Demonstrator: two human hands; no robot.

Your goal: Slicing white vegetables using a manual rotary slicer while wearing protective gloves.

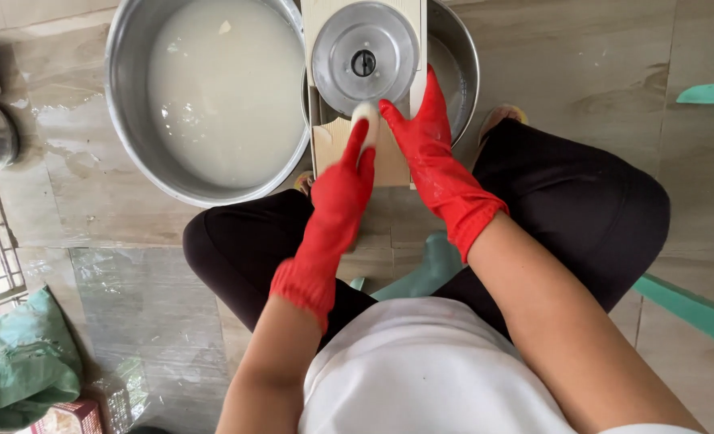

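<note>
Both hands wore red rubber gloves. The left hand (342, 181) and right hand (425, 133) met at upper centre of the frame, fingers closed around a small white lump (365, 115). The lump sat at the lower edge of a round metal lid (365, 56), which lay on a pale board (349, 149). At upper left, a large steel basin (132, 96) held cloudy white liquid. Floor tiles (92, 209) appeared wet.

red patterned packet (69, 416) at bottom left, beside green cloth (19, 366)
</note>
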